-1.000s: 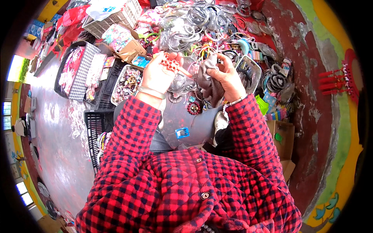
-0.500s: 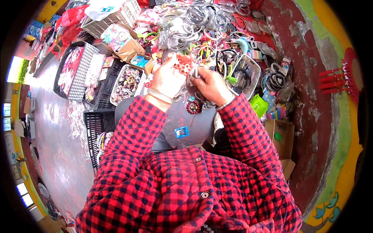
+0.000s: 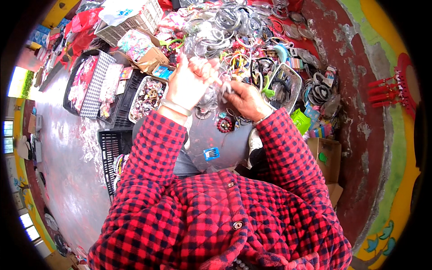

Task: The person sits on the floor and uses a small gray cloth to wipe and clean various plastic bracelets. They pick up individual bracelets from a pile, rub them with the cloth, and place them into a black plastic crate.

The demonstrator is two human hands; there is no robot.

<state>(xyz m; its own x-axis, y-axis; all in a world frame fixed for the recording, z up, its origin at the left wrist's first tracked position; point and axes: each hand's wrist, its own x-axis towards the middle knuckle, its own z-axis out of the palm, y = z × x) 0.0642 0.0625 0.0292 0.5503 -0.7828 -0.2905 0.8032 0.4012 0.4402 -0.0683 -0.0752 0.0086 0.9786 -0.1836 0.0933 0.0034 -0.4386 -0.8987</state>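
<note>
My left hand (image 3: pixel 188 85) is raised over the near edge of a big heap of accessories. Its fingers are curled in and washed out by bright light, so what lies in them, if anything, cannot be made out. Just to its right, my right hand (image 3: pixel 248 100) pinches a soft-looking grey item (image 3: pixel 225 91) between thumb and fingers. That item reaches toward the left fingertips. Below the hands, a dark red beaded bracelet (image 3: pixel 224 125) lies near a small blue card (image 3: pixel 211 154).
Past my hands spreads the heap of headbands (image 3: pixel 228 19) in clear wrappers. A white basket of hair ties (image 3: pixel 146 96) and a black crate (image 3: pixel 108 148) stand left. On the right are another white basket (image 3: pixel 294 74), a bright green item (image 3: pixel 300 121) and an open cardboard box (image 3: pixel 325 159).
My left hand has moved slightly left, and its fingers have curled. The small coral-red rings seen in it before no longer show. My right hand still pinches the grey item.
</note>
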